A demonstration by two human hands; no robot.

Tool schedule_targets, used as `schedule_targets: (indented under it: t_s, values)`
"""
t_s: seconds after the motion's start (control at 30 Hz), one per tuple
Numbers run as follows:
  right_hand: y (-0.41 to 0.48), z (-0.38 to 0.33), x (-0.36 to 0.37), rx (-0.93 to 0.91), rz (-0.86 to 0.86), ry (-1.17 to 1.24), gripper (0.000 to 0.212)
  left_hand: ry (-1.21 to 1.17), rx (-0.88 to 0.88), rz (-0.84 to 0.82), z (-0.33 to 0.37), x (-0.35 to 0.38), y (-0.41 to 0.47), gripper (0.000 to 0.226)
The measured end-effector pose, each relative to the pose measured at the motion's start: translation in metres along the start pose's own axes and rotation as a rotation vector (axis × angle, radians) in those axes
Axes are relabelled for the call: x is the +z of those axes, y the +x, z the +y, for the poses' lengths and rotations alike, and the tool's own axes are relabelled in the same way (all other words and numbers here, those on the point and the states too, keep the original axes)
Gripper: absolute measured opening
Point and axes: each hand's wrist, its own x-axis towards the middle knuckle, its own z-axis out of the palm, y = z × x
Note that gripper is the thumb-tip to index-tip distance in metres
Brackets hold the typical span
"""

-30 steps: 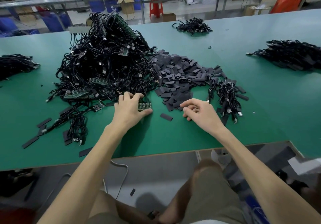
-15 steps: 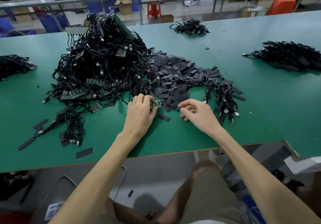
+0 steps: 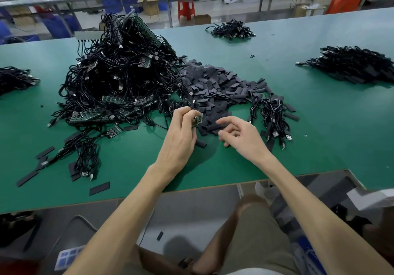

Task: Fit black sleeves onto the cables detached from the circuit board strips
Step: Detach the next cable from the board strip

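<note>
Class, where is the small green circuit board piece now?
Head view, centre: the small green circuit board piece, pinched in the left hand, beside the flat black sleeve pile.

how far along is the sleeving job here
Likely done: the far-right cable pile, seemingly sleeved. In hand: the left hand pinches a small board piece; the right hand hovers empty by the loose sleeves. Left: most of it, the big cable tangle holds many green strips.
</note>
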Motion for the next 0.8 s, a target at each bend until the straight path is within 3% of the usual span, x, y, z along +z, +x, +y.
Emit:
schedule_targets:
  t_s: [0.17, 0.37, 0.67, 0.8]
  values:
    - [0.001, -0.001, -0.003, -0.061, -0.013, 0.062, 0.039, -0.147, 0.052, -0.004, 0.015, 0.008, -0.001, 0.04]
    - [-0.001, -0.001, -0.002, -0.109, 0.0, 0.05, 0.025, -0.221, -0.023, -0.014, 0.019, 0.006, -0.003, 0.05]
    - [-0.011, -0.005, 0.011, -0.36, 0.164, -0.483, 0.011, -0.086, -0.013, 0.044, 0.018, 0.009, -0.005, 0.039]
    - [-0.018, -0.011, 0.013, -0.428, 0.189, -0.558, 0.008, 0.043, 0.01, 0.107, 0.018, 0.009, -0.005, 0.033]
